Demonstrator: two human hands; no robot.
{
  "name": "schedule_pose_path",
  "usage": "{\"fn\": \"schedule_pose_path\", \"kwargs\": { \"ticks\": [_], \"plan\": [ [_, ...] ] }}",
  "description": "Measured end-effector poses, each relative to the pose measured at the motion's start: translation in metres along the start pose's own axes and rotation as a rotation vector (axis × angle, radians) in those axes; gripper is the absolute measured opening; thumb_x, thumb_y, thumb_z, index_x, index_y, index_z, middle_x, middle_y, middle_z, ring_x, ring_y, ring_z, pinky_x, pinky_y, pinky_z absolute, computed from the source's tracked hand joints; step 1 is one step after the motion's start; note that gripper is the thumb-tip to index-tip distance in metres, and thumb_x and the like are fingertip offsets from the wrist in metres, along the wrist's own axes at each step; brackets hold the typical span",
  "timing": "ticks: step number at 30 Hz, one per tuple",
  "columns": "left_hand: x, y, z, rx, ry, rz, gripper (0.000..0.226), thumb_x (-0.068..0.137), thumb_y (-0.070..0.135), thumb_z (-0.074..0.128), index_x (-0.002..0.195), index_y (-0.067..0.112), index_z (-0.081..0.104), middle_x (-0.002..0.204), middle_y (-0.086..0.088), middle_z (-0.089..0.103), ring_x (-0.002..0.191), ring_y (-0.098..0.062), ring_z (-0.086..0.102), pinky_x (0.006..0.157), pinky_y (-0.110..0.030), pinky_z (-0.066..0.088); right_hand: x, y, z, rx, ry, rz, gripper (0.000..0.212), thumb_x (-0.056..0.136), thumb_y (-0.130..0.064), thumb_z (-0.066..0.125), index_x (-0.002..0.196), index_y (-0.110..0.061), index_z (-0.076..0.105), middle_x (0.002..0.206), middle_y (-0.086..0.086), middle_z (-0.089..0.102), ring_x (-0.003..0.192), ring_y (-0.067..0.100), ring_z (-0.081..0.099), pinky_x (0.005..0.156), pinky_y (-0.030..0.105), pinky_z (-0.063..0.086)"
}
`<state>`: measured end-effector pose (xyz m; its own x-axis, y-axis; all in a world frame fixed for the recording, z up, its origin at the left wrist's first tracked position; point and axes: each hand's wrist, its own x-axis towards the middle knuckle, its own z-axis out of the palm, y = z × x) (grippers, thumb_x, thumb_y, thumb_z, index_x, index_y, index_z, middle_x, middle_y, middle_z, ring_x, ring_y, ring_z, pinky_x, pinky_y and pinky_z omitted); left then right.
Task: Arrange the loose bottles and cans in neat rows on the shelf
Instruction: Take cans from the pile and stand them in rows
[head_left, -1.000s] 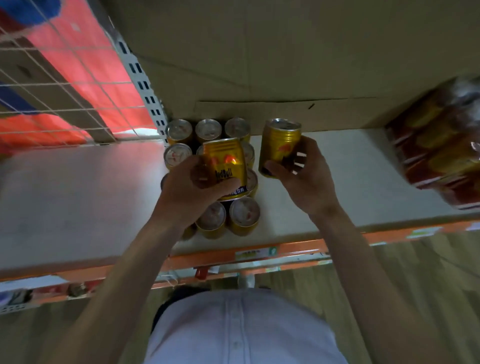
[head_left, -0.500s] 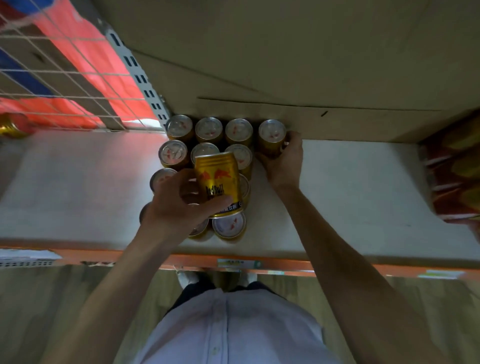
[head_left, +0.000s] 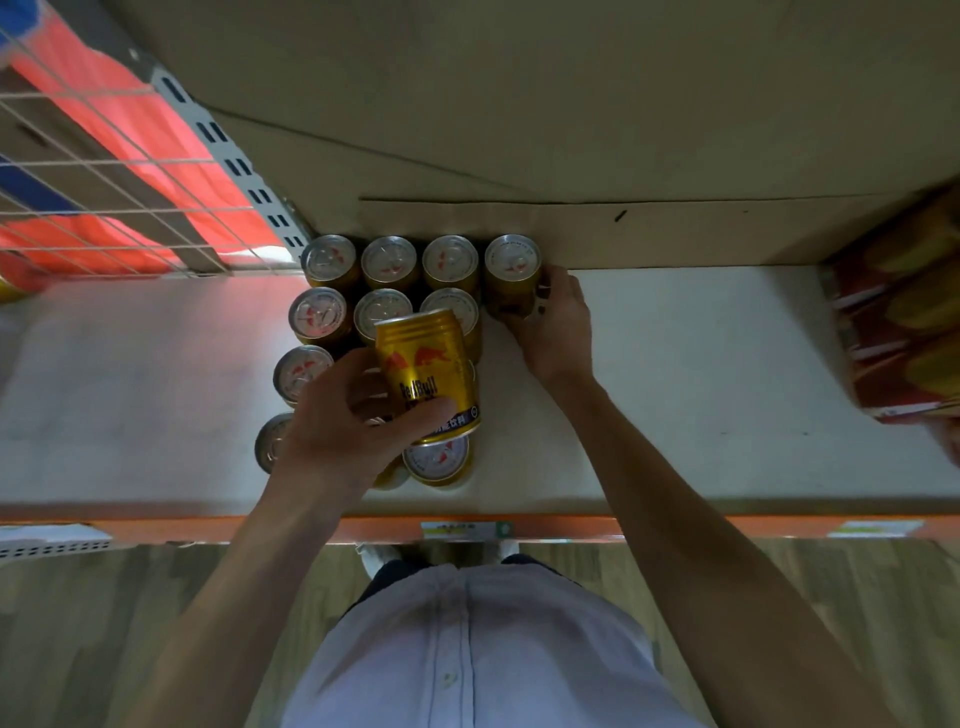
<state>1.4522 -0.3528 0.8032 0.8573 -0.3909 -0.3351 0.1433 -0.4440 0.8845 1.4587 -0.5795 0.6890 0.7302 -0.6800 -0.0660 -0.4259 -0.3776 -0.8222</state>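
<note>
1. Fingers (head_left: 358, 376) of the left hand (head_left: 332, 431) were curled round the held can (head_left: 428, 374), with the thumb across its printed label.
2. The held can was a gold metal cylinder with a red bull logo. It was tilted and raised over the middle of the standing cans (head_left: 389, 262).
3. The right hand (head_left: 558, 332) gripped the end can (head_left: 511, 270), fingertips wrapped on its right and near side.
4. The end can stood upright at the right end of the far row, against the cardboard back wall (head_left: 571, 114) and just beside its neighbour.
5. The standing cans had round silver tops with pull tabs. The far row held four. The rows nearer were partly hidden by the left hand.
6. The shelf (head_left: 727, 395) was flat and matte white, with an orange front edge (head_left: 727, 526) carrying label strips.
7. White wire mesh (head_left: 104, 176) stood far left, with red fabric behind it.
8. A glossy red wrapped pack (head_left: 904, 322) lay at the right, blurred.
9. A pale buttoned shirt (head_left: 467, 654) and a wood-grain floor (head_left: 78, 623) filled the near side.
</note>
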Motion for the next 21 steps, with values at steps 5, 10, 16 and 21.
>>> {"fn": "schedule_pose_path", "kwargs": {
  "ticks": [5, 10, 16, 21],
  "plan": [
    [0.003, 0.005, 0.008, 0.078, 0.011, 0.086, 0.046, 0.061, 0.034, 0.091, 0.098, 0.034, 0.064, 0.086, 0.015, 0.074, 0.083, 0.005, 0.069, 0.064, -0.009, 0.052, -0.018, -0.011, -0.03, -0.131, -0.16, 0.007, 0.072, 0.081, -0.031, 0.081, 0.142, -0.013, 0.046, 0.137, 0.01, 0.051, 0.128, 0.027, 0.047, 0.103, 0.035, 0.041],
    [0.018, 0.014, 0.017, 0.135, -0.02, 0.211, 0.05, 0.062, 0.031, 0.091, 0.103, 0.034, 0.063, 0.088, 0.02, 0.072, 0.086, 0.007, 0.067, 0.07, -0.01, 0.051, -0.069, -0.05, -0.082, 0.2, -0.388, 0.053, 0.029, 0.093, -0.046, 0.065, 0.117, -0.031, 0.065, 0.116, -0.014, 0.068, 0.106, 0.001, 0.064, 0.086, 0.025, 0.048],
    [0.032, 0.03, 0.033, 0.151, -0.106, 0.417, 0.066, 0.063, 0.042, 0.084, 0.122, 0.024, 0.06, 0.108, 0.012, 0.071, 0.101, -0.002, 0.067, 0.083, -0.032, 0.059, -0.091, -0.071, -0.109, 0.235, -0.345, -0.04, 0.057, 0.072, -0.048, 0.085, 0.122, -0.032, 0.063, 0.116, -0.016, 0.07, 0.101, 0.002, 0.069, 0.088, 0.034, 0.059],
    [0.033, 0.033, 0.042, 0.27, -0.121, 0.549, 0.068, 0.069, 0.039, 0.087, 0.127, 0.023, 0.056, 0.116, 0.014, 0.067, 0.107, 0.002, 0.062, 0.089, -0.027, 0.055, -0.093, -0.073, -0.121, 0.213, -0.259, -0.069, 0.052, 0.072, -0.04, 0.088, 0.118, -0.029, 0.065, 0.11, -0.014, 0.071, 0.098, 0.0, 0.069, 0.084, 0.023, 0.057]
  ]
}}
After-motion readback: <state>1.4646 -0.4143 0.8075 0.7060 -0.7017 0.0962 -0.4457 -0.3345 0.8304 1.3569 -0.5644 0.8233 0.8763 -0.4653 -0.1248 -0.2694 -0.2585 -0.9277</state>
